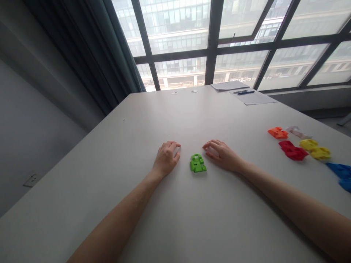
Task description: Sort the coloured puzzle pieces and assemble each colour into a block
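I am resting two hands on one bench (pixel 164 113), and between them one green piece (pixel 197 163) is lying flat, touching neither. My left hand (pixel 166 157) is curving inward at its left, its fingers (pixel 177 145) bending loosely, the thumb standing apart and nothing being gripped. My right hand (pixel 221 154) is mirroring it on the other side, fingers loosely bent, thumb parted from them, also holding nothing; it is sitting a bit nearer the piece. Off to my right, four other colours are lying in a cluster: one orange piece (pixel 278 133), one red piece (pixel 293 150) below it, the yellow (pixel 320 153) just beside the red, showing two lobes, and the blue (pixel 340 170), running out of view; I cannot tell whether the yellow and the blue are one piece each or two. One pale, clear-looking thing (pixel 298 131) is lying by the orange. Toward the window (pixel 181 55), two lots of paper (pixel 260 98) are lying, with at least one pen (pixel 246 92) resting on the nearer. Two round fittings (pixel 194 91) are showing near the far edge.
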`<state>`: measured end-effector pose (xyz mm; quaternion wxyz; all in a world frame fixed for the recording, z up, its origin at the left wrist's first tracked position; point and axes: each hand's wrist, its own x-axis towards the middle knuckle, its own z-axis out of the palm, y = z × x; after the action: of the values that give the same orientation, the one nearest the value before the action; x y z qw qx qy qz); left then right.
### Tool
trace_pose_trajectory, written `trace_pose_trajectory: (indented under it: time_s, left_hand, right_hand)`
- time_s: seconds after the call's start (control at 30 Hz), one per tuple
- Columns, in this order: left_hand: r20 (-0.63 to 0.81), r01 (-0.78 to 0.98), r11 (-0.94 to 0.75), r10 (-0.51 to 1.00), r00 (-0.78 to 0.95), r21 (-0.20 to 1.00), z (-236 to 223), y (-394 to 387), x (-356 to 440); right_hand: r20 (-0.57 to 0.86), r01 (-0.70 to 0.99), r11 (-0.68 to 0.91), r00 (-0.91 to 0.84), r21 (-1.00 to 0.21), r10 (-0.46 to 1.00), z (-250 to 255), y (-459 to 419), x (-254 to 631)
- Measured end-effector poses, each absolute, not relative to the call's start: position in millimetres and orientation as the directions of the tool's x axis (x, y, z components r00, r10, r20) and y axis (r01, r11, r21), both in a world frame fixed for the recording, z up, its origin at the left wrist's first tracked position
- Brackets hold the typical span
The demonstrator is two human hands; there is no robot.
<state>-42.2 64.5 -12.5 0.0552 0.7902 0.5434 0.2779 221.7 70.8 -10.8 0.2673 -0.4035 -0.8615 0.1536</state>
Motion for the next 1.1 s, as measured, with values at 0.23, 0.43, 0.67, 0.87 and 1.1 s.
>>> trace_pose_trajectory:
  time_s: [0.23, 0.43, 0.67, 0.87, 1.1]
  left_hand:
    - [0.379, 0.826, -0.397, 0.892, 0.246, 0.399, -12.4, 65.3, -42.2]
    - [0.379, 0.826, -0.393, 0.894, 0.24, 0.404, -11.0, 64.9, -41.6]
    - [0.379, 0.826, -0.394, 0.893, 0.241, 0.404, -11.0, 64.8, -42.0]
    - [0.394, 0.818, -0.402, 0.888, 0.237, 0.413, -12.5, 65.6, -42.0]
    - [0.386, 0.819, -0.399, 0.891, 0.24, 0.413, -13.6, 66.9, -42.4]
  right_hand:
    - [0.199, 0.622, 0.59, -0.582, -0.516, 0.788, 0.6, 67.2, 220.8]
    - [0.021, 0.614, 0.599, -0.689, -0.515, 0.725, 22.5, 52.7, 206.2]
    - [0.071, 0.603, 0.676, -0.721, -0.424, 0.689, 23.1, 49.8, 190.6]
    - [0.099, 0.585, 0.682, -0.723, -0.438, 0.684, 19.0, 49.5, 192.1]
    - [0.052, 0.636, 0.633, -0.686, -0.442, 0.726, 19.4, 37.2, 242.6]
